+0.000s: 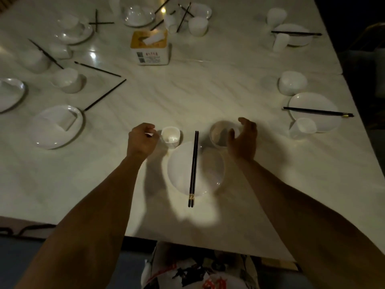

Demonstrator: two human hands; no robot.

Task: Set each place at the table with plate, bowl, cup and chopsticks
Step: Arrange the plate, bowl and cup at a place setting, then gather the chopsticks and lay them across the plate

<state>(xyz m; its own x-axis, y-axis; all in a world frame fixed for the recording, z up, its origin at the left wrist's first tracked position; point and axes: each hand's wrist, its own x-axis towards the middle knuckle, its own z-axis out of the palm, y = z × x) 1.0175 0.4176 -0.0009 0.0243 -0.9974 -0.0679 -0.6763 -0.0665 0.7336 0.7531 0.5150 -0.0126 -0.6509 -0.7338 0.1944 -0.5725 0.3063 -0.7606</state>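
Glossy round white plate (210, 170), dark gold-banded chopsticks (193, 167) laid across. Beyond plate, left: squarish white cup (170, 138); left hand (141, 140) beside it, fingers curled, possibly pinching, I can't tell. Beyond plate, right: round bowl (220, 133); right hand (242, 140) fingers spread alongside.

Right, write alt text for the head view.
At a pale table, a person's left hand sits beside a white cup and the right hand curves, open, beside a bowl; black chopsticks lie across a white plate. Scattered tableware and a tissue box lie beyond.

White plate (179, 170), black chopsticks (193, 167) across it, cup (170, 137) upper-left, bowl (220, 134) upper-right, seemingly empty
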